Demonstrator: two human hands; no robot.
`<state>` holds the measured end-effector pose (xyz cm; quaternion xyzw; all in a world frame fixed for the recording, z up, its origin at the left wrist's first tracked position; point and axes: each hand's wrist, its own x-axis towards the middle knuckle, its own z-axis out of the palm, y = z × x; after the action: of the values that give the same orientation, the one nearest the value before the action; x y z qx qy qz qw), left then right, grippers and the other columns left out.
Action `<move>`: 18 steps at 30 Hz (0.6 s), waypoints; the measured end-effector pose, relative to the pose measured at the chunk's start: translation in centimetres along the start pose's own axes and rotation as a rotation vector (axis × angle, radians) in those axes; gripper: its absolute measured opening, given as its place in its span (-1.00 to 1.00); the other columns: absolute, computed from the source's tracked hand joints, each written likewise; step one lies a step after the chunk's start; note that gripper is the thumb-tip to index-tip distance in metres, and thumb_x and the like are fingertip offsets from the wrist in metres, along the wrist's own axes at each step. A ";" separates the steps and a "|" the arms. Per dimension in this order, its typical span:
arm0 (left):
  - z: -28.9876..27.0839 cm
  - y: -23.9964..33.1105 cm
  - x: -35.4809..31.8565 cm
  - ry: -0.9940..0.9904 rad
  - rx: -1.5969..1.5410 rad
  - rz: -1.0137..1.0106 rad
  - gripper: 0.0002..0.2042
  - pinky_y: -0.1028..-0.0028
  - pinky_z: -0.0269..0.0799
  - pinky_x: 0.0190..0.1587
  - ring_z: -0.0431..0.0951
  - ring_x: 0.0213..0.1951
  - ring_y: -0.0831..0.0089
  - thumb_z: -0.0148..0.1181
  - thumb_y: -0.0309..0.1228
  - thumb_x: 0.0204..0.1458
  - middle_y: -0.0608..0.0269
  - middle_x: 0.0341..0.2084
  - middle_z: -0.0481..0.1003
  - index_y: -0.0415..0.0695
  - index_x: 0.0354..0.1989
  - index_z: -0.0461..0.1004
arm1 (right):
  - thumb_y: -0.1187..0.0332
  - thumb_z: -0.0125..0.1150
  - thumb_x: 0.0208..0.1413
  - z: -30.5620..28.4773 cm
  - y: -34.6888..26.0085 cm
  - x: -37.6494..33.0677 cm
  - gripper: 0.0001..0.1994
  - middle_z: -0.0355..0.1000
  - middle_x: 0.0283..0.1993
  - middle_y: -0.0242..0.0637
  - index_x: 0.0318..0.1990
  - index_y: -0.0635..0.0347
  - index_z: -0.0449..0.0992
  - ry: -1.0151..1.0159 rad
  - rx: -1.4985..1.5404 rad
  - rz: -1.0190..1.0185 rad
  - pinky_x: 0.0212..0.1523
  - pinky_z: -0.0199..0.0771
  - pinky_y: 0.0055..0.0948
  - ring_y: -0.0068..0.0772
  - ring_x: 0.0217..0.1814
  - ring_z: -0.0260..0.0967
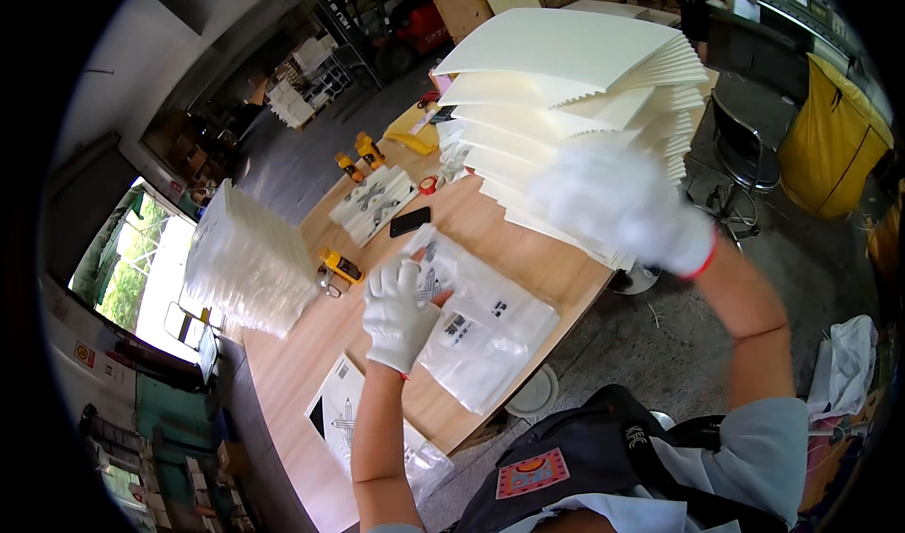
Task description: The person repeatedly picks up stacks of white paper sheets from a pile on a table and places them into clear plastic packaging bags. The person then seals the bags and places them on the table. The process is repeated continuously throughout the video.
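Observation:
My left hand (401, 314), in a white glove with bare thumb and index tips, is over the left edge of a pile of clear printed plastic bags (485, 330). Its thumb and index finger are spread apart over the bags, and nothing shows between them. My right hand (627, 198), also gloved in white with a red cuff, is smeared by motion in front of the tall stack of white foam-like sheets (566, 57). Its fingers cannot be made out, nor whether it touches the sheets. The stack leans in uneven layers at the table's far right.
On the wooden table (283, 373) are a phone (410, 222), a yellow bottle (341, 265), a red tape roll (428, 185) and a printed flat package (339, 406). Wrapped sheets (247, 264) stand at the left edge. A stool (745, 147) and yellow sack (834, 142) are at right.

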<state>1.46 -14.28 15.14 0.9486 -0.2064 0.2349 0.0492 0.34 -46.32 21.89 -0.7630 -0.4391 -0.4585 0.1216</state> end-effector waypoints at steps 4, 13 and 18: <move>-1.2 2.4 4.1 0.011 -0.408 0.009 -0.51 0.27 0.31 0.02 0.38 -0.01 0.13 0.29 -0.30 -0.11 0.06 -0.06 0.40 -0.08 0.05 0.35 | 0.28 0.14 0.00 -6.2 6.1 1.5 -0.77 0.46 -0.14 -0.26 -0.19 0.10 0.54 -0.171 -0.323 0.230 -0.03 0.36 -0.31 -0.21 -0.09 0.39; -2.4 7.4 9.9 -0.296 -1.226 -0.012 -0.54 0.52 0.33 0.01 0.44 -0.08 0.44 0.06 -0.19 0.13 0.14 -0.12 0.45 -0.29 0.07 0.28 | 0.26 0.04 0.06 -6.6 11.4 2.1 -0.76 0.49 -0.18 -0.24 -0.23 0.15 0.56 -0.345 -0.078 0.398 -0.03 0.32 -0.34 -0.24 -0.07 0.37; -2.6 9.9 12.7 -0.498 -1.737 -0.080 -0.48 0.38 0.40 -0.04 0.44 -0.14 0.40 -0.04 -0.05 0.17 0.07 -0.03 0.40 -0.20 0.14 0.19 | 0.26 0.01 0.08 -7.2 12.5 3.8 -0.76 0.49 -0.22 -0.23 -0.27 0.18 0.55 -0.304 -0.124 0.346 -0.09 0.34 -0.31 -0.18 -0.15 0.40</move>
<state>6.50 -27.51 23.31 0.6073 -0.2825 -0.2178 0.7099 6.63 -55.74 31.64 -0.8932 -0.2858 -0.3369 0.0837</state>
